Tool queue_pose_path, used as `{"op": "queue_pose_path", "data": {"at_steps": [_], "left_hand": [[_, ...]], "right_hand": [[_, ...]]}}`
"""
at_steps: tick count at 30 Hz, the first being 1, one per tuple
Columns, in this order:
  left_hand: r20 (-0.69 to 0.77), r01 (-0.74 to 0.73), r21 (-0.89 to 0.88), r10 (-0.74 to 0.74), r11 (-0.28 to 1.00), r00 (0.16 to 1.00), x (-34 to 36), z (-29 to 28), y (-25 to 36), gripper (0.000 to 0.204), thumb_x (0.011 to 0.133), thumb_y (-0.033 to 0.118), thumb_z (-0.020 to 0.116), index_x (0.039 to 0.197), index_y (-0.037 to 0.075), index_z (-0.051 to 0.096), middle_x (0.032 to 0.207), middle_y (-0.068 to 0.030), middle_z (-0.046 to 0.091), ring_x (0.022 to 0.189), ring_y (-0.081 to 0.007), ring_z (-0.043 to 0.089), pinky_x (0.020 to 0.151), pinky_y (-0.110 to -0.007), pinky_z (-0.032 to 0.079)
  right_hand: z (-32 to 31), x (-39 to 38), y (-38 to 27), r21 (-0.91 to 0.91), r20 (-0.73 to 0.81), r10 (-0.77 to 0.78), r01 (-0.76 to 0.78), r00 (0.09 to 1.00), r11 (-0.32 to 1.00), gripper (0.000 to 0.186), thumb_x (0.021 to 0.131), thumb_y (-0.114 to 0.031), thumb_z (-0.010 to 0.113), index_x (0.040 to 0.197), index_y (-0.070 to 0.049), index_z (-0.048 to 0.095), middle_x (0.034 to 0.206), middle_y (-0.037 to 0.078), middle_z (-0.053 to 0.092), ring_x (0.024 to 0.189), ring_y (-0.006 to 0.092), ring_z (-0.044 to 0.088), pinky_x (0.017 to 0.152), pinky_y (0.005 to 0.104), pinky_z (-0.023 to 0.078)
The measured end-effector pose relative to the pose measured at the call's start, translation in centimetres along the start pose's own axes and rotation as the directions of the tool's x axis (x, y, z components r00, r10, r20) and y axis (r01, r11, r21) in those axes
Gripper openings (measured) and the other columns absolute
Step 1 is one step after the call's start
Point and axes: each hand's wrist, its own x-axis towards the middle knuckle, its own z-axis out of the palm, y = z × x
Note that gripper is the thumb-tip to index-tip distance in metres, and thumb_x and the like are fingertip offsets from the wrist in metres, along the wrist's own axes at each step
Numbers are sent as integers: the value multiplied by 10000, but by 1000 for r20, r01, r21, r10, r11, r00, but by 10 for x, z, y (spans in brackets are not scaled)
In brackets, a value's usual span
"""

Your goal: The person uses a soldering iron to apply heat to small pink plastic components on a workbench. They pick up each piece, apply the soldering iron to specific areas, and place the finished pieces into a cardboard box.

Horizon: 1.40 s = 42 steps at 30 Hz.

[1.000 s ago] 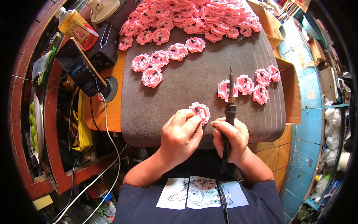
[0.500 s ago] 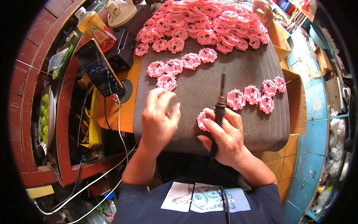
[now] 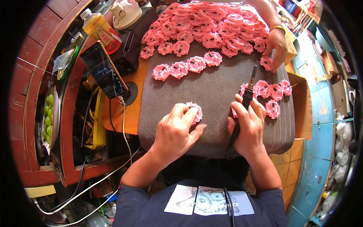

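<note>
Mid-frame, the left hand (image 3: 174, 128), half open, thumb spread, touches a pink part (image 3: 196, 112); the right hand (image 3: 249, 128) grips a soldering iron (image 3: 247, 97).

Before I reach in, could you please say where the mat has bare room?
A wide patch of mat separates the row of four pink parts from the left hand; a narrower one separates it from the right hand. The pink pile crowds the far end; other parts and a co-worker's hand crowd the right.
</note>
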Motion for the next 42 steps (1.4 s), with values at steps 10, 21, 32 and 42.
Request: {"op": "queue_pose_path", "data": {"at_steps": [10, 21, 32, 42], "left_hand": [[38, -109, -163, 117, 981, 992, -9, 1, -12, 492, 775, -69, 759, 1254, -5, 665, 1278, -193, 612, 1038, -372, 705, 906, -428, 585], [-17, -139, -214, 138, 967, 990, -13, 9, -11, 470, 786, -78, 743, 1243, 11, 677, 1263, -186, 622, 1008, -359, 701, 873, -423, 593], [-127, -18, -314, -23, 949, 992, -29, 23, 3, 349, 831, -61, 788, 1166, 28, 747, 1114, -154, 650, 972, -307, 690, 831, -382, 573], [-127, -17, -338, -28, 941, 991, -21, 22, -2, 228, 853, 7, 787, 1075, 36, 748, 1043, -136, 677, 911, -351, 703, 794, -424, 580]], "right_hand": [[22, -8, -35, 368, 93, -131, 88, 987, 926, 570, 808, -54, 780, 1340, -46, 575, 1056, 189, 634, 935, 397, 612, 856, 500, 496], [24, -1, -38, 371, 67, -244, 202, 968, 906, 557, 836, -36, 679, 1383, 0, 579, 1054, 194, 623, 885, 370, 614, 768, 447, 524], [32, -5, -38, 617, 29, -11, -9, 1000, 787, 609, 775, 113, 709, 1355, 10, 552, 797, 72, 582, 675, 222, 605, 628, 354, 500], [32, -7, -37, 638, 112, 21, -88, 994, 765, 468, 945, 130, 659, 1363, -7, 502, 948, 89, 652, 805, 140, 630, 722, 284, 535]]}}
